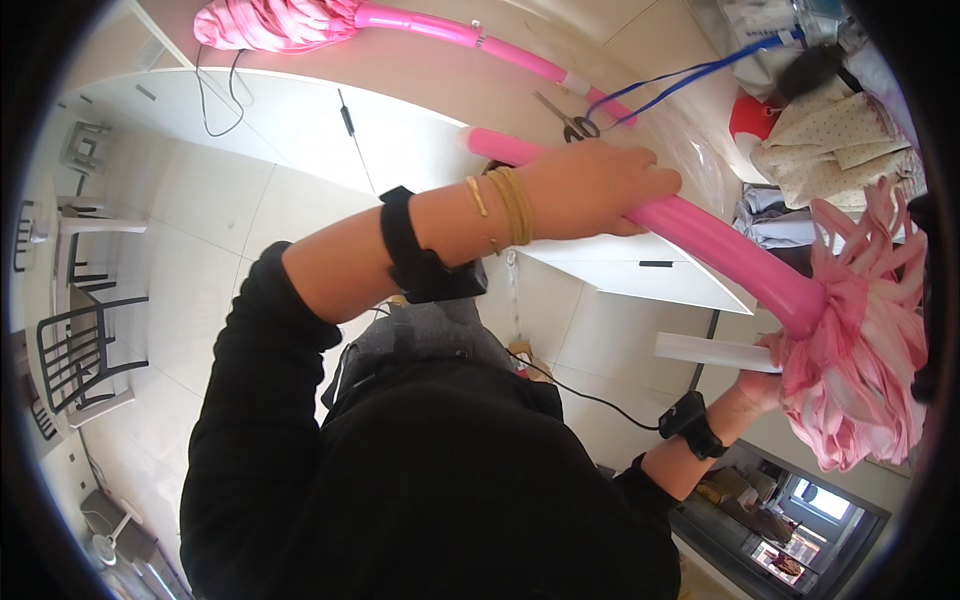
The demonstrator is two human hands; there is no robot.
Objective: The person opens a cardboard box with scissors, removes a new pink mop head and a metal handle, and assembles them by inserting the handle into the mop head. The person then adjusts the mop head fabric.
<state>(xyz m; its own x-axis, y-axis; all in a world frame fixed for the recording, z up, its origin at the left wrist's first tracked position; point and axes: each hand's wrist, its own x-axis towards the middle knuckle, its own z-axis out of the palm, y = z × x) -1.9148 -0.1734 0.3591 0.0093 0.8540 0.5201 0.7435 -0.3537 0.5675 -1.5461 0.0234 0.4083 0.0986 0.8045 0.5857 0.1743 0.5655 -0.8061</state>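
Observation:
My left hand [611, 187] is closed around the pink handle [731, 255] of a mop with pink fabric strips [855, 360]. The handle's other end points up and left past my wrist. My right hand [757, 388] is at the lower left of the strips, its fingers mostly hidden behind them. A white tube or bar [712, 352] extends left from beside it; its grip is unclear. Above my left hand, a second mop with a pink fabric head [277, 24] and jointed pink handle [525, 60] lies on the table, near dark-handled scissors [579, 129] and a blue cord [675, 79].
Dotted cloth [832, 150] and a red item [752, 120] are piled at the upper right. Clear plastic film [694, 161] lies on the table [420, 82]. A thin black cable [600, 399] runs to my right wrist device. A black-framed chair [79, 349] stands at far left.

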